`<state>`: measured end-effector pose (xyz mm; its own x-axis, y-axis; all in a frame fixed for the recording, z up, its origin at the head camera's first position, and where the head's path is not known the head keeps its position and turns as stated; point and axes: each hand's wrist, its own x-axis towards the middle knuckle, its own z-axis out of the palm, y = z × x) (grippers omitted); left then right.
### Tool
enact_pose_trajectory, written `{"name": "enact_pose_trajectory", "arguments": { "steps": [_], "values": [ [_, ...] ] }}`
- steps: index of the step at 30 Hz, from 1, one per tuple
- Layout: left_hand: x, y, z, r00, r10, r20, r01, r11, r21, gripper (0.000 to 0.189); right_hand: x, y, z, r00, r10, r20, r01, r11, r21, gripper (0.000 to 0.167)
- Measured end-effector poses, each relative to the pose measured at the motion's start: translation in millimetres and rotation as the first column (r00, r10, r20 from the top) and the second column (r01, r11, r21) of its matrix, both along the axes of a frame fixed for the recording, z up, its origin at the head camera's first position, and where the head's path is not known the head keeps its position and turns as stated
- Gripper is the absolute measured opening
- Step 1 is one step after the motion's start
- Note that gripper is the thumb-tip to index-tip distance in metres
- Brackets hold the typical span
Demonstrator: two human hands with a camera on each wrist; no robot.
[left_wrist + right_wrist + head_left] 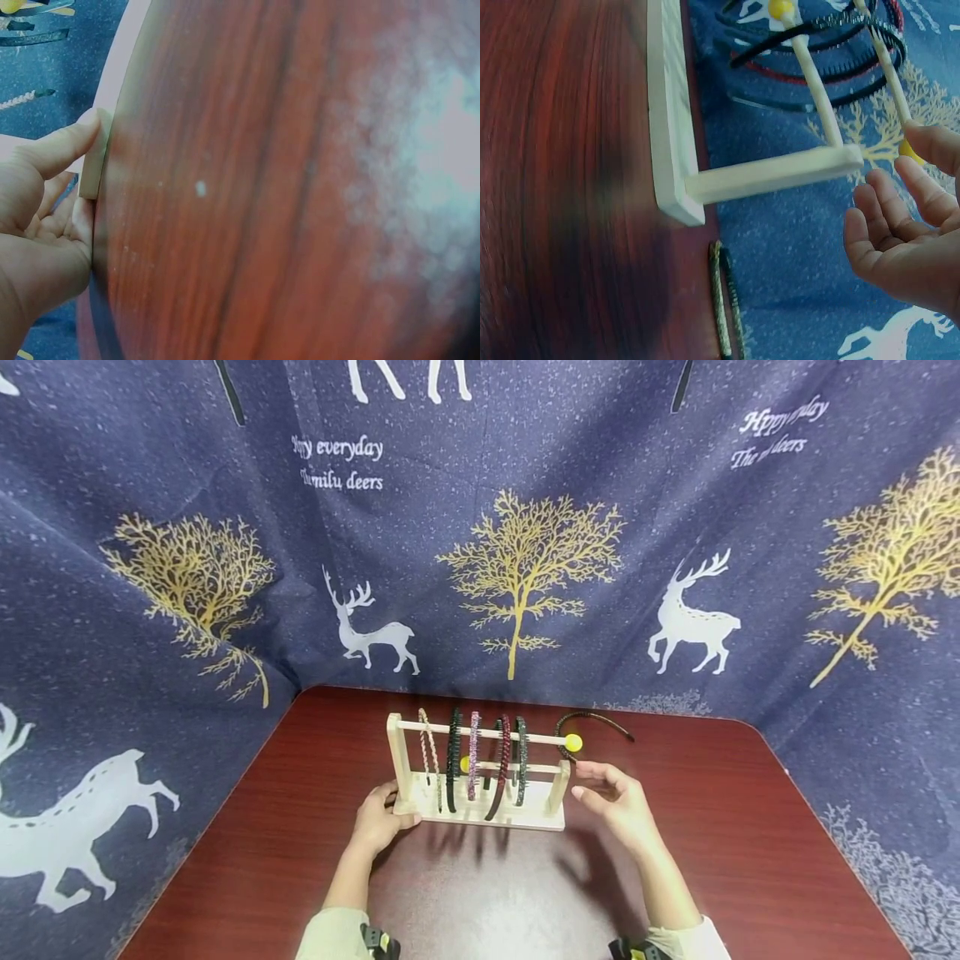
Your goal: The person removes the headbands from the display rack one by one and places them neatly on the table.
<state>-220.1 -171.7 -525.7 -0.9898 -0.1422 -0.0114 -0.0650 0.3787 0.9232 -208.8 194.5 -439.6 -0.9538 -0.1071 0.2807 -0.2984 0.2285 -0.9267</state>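
Wooden stand [538, 815]: It sits upright on the table [697, 827] in front of me, between my two hands, its left end in my grip.
Left hand [377, 818]: I clamp the left end of the stand's base, thumb on one face and fingers around the other side.
Right hand [618, 810]: I hold nothing here; my fingers are loosely bent just beside the right post [559, 789], near the yellow ball [573, 742] that caps the upper rod [435, 726]. Whether a fingertip touches the ball, I cannot tell.
Between hands: My hands are well apart, one at each end of the stand.
Headbands on the rack: From my left, a beige braided band [433, 760], a black band [453, 760], a pink band [473, 756], a dark red band [504, 768] and a dark green band [522, 760] hang on the upper rod.
Lower rod [543, 768]: It runs behind them, partly covered, with a second yellow ball [465, 764] at its left end.
Loose headband [603, 719]: It lies on the table behind the stand's right end, beyond my right fingers; the capped rod end partly blocks it from the head view.
Backdrop: A blue cloth [600, 468] printed with white deer and golden trees hangs behind the table.
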Motion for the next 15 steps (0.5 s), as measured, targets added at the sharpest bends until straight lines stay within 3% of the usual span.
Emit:
{"name": "enact_pose_trajectory", "arguments": {
  "steps": [9, 15],
  "values": [
    [-0.4, 0.8, -1.2, 1.000, 0.000, 0.002, 0.000, 1.000, 0.002, 0.073, 4.6, -15.6, 2.7, 0.987, 0.122, -0.103, -0.129, 0.990, -0.064, 0.037],
    [0.3, 0.5, 0.9, 1.000, 0.012, -0.010, -0.013, 1.000, -0.006, 0.074, 4.7, -24.1, 2.1, 0.957, 0.225, -0.186, -0.237, 0.970, -0.049, 0.047]
  ]
}}
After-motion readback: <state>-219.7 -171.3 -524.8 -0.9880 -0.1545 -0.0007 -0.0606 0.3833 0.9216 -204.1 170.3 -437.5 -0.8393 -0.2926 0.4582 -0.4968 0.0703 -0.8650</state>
